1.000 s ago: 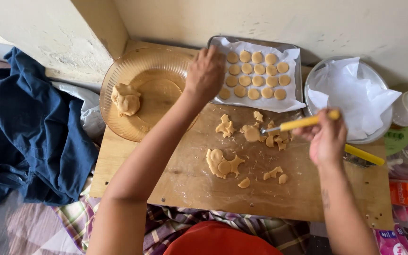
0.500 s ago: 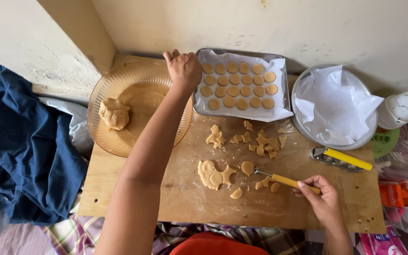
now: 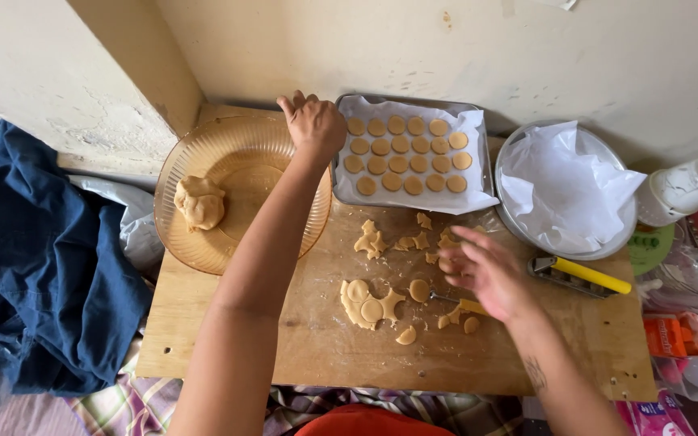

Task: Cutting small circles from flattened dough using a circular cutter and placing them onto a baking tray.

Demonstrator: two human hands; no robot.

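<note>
Left hand: we see the left hand reaching to 12 o'clock of the board, at the left edge of the rectangular metal baking tray lined with white paper; the fingers are curled loosely, and we cannot tell whether they grip anything.
Right hand: the right hand hovers at about 3 o'clock of the board's middle, fingers spread open and blurred, holding nothing that we can make out.
Knife: a small yellow-handled knife lies on the board just under the right palm, blade pointing to 9 o'clock.
Dough sheet: the flat piece of pale rolled dough with round cuts lies near the board's centre, a loose dough round just beside it at 3 o'clock.
Scraps: ragged dough trimmings sit at 12 o'clock of the sheet.
Tray: rows of round cut biscuits fill it.
Bowl: the amber ribbed glass bowl at 10 o'clock holds a lump of dough.
Board: we work on a wooden board.
Right side: a round metal pan lined with white paper stands at 2 o'clock, a yellow-handled peeler-like tool just below it.
</note>
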